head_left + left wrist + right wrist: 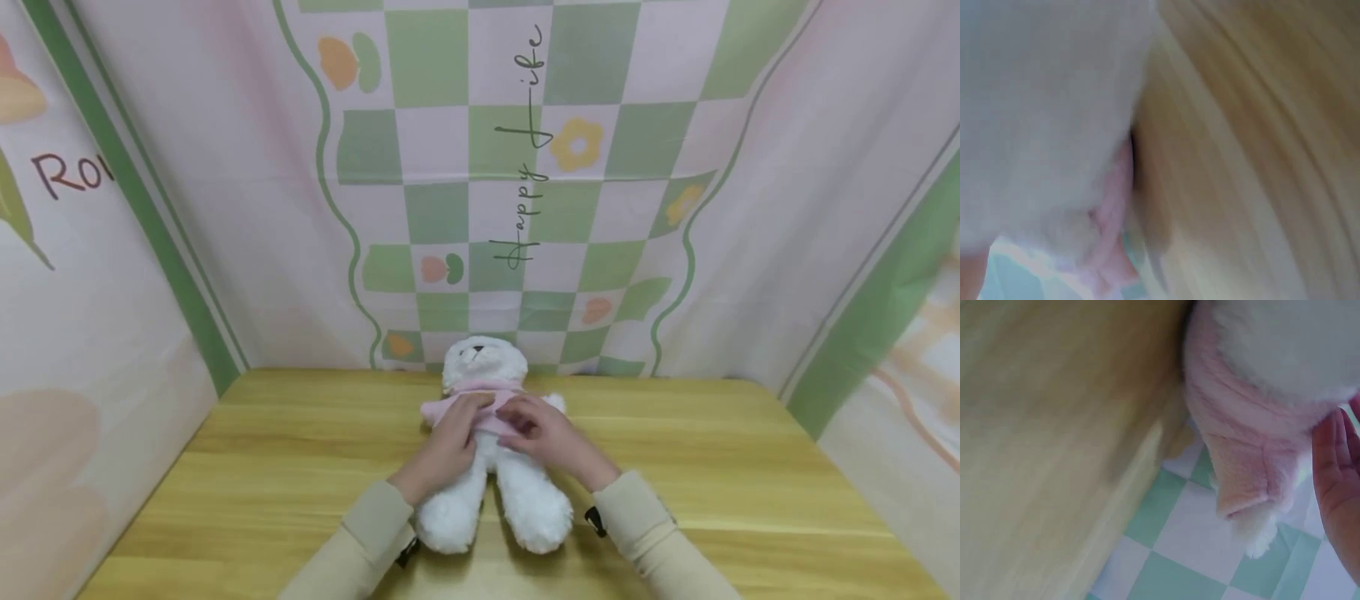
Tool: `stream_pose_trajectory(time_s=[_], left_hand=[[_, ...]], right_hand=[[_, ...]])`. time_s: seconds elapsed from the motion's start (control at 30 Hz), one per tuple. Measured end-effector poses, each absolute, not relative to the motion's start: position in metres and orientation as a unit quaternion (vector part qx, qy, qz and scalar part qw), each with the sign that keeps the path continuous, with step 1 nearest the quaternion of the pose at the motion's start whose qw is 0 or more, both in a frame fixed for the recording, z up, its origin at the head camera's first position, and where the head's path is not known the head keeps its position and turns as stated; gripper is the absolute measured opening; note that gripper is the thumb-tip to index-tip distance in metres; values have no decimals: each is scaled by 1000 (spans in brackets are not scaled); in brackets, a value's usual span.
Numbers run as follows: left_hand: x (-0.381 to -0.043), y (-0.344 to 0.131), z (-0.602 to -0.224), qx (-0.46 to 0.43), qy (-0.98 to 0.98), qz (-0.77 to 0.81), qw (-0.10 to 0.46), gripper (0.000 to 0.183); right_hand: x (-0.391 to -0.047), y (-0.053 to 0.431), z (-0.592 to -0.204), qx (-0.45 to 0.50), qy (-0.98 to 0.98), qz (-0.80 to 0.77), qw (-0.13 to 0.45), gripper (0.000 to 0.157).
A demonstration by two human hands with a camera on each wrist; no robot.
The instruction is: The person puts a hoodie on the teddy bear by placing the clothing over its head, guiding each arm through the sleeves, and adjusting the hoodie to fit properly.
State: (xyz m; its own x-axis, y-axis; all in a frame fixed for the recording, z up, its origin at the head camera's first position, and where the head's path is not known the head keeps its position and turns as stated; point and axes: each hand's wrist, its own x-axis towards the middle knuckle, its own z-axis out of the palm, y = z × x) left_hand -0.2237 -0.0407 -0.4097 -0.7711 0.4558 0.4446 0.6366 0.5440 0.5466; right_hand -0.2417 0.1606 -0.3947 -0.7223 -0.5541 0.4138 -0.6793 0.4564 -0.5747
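Note:
A white plush teddy bear (486, 364) in a pink top (491, 423) lies on its back, head toward the back curtain and legs toward me. Over the left side of its belly rests my left hand (447, 440), fingers extended on the top. My right hand (553, 435) touches the other side, its fingers loosely bent with a gap between thumb and forefinger. The right wrist view has the fingers (1338, 444) lying along the pink top beside a sleeve with a white paw (1257, 534). Blurred white fur (1041, 112) fills much of the left wrist view, hiding the left fingers.
Under the bear is a wooden table (690, 467), its back edge meeting a green-and-white checked curtain (510, 142). Printed fabric walls stand at the left (82, 333) and right (885, 367). Small black pieces show under both cuffs.

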Motion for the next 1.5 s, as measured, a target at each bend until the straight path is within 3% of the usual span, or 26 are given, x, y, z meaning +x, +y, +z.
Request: stream_pose_trajectory(time_s=[0.1, 0.27, 0.47, 0.6, 0.87, 0.97, 1.17, 1.33, 1.5], left_hand=[[-225, -51, -408, -295, -878, -346, 148, 53], [-226, -71, -409, -221, -899, -341, 162, 52], [-227, -83, -414, -106, -914, -385, 79, 72], [-229, -84, -418, -62, -902, -427, 31, 80], [-235, -82, -423, -60, -877, -475, 32, 68], [-237, -81, -425, -63, -863, -500, 39, 56], [-243, -79, -424, -86, -854, -508, 72, 33], [-248, -74, -420, -95, -861, -490, 95, 22], [-247, -72, -418, -88, -864, -489, 81, 20]], right_hand=[[-241, 162, -398, 366, -865, 337, 63, 32], [-241, 166, -396, 344, -881, 320, 60, 29], [-242, 166, -390, 322, -891, 314, 59, 20], [-242, 160, -388, 340, -892, 284, 90, 25], [-239, 151, -388, 380, -883, 241, 131, 49], [-238, 150, -387, 352, -898, 230, 128, 46], [-240, 146, -387, 319, -914, 217, 125, 20], [-241, 137, -391, 305, -916, 200, 170, 34], [-240, 129, -394, 270, -927, 184, 185, 43]])
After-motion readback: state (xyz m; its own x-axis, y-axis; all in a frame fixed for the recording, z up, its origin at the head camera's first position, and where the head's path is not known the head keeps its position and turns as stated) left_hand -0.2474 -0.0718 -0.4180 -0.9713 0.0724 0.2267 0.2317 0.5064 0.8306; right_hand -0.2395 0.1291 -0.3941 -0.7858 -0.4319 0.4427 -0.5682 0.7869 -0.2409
